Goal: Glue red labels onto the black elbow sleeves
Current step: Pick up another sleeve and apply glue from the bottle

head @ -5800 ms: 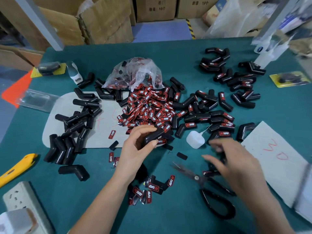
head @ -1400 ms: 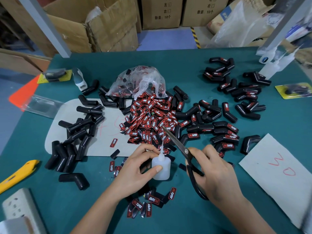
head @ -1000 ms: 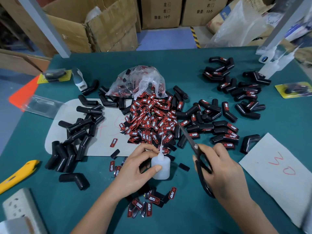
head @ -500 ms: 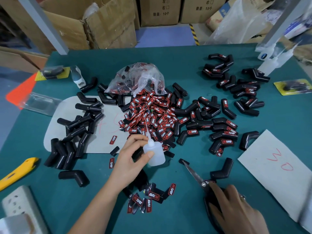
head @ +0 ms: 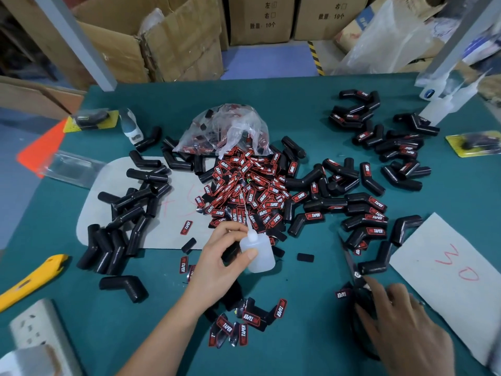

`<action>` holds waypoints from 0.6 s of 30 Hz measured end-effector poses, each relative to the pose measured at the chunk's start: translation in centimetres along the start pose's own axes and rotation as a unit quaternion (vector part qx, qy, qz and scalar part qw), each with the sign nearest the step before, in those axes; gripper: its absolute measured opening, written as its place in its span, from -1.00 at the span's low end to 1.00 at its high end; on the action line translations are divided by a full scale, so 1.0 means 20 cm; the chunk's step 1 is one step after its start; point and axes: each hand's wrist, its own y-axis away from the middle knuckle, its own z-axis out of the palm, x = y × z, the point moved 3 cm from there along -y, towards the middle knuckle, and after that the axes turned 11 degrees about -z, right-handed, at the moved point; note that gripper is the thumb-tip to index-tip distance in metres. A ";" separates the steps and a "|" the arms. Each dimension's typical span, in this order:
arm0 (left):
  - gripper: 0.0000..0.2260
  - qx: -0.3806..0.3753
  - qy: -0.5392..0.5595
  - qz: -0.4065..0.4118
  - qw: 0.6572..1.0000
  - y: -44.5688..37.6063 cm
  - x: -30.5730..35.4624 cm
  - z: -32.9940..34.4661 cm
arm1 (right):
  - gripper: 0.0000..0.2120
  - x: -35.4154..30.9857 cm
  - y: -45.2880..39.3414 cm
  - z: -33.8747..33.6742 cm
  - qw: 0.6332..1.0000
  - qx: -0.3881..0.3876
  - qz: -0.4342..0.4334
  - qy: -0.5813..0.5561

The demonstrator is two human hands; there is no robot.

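Green counter (head: 311, 109), seen from the head camera.

Left hand (head: 222, 264): fingers curled round a small translucent glue bottle (head: 257, 253), thumb on its side; the bottle was held tilted, its long thin nozzle pointing up toward the label heap.

Right hand (head: 401, 321): lay at the near right edge on the handles of black scissors (head: 352, 270); fingers spread fairly flat over the handles, and it could not be told whether they gripped them. The blades pointed away from the person, toward the labelled sleeves.

Red labels (head: 252, 191): a large heap at the centre of the counter, spilling from a crumpled clear plastic bag (head: 225, 128); a smaller scatter (head: 244, 321) lay near the left forearm.

Black elbow sleeves, unlabelled (head: 130, 207): piled at left, partly on a pale mat (head: 176, 229).

Black elbow sleeves, labelled (head: 363, 207): grouped right of the heap, with a further cluster (head: 379, 131) toward the far right.

Other items: sheet of white paper (head: 447, 272) with red writing at right; yellow utility knife (head: 29, 278) and white power strip (head: 38, 329) at the near left; cardboard boxes (head: 168, 39) beyond the counter.
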 end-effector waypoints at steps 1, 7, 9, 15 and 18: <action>-0.84 -0.001 0.007 -0.001 1.000 0.00 0.00 0.01 | -0.55 0.00 -0.01 -0.02 1.000 0.021 -0.020 -0.008; -0.69 0.010 0.099 -0.029 0.995 0.01 0.00 0.05 | -0.51 -0.32 -0.26 -0.08 0.910 0.040 -0.141 -0.389; -0.68 0.027 0.146 -0.040 0.988 0.01 0.00 0.05 | -0.46 -0.45 -0.39 -0.02 0.853 -0.037 -0.117 -0.507; -0.77 0.061 0.168 -0.027 0.984 0.01 0.00 0.02 | -0.70 -0.56 -0.52 0.10 0.736 -0.050 -0.059 -0.673; -0.73 0.052 0.208 -0.005 0.977 0.00 0.00 0.00 | -0.72 -0.49 -0.52 0.11 0.657 -0.042 -0.033 -0.752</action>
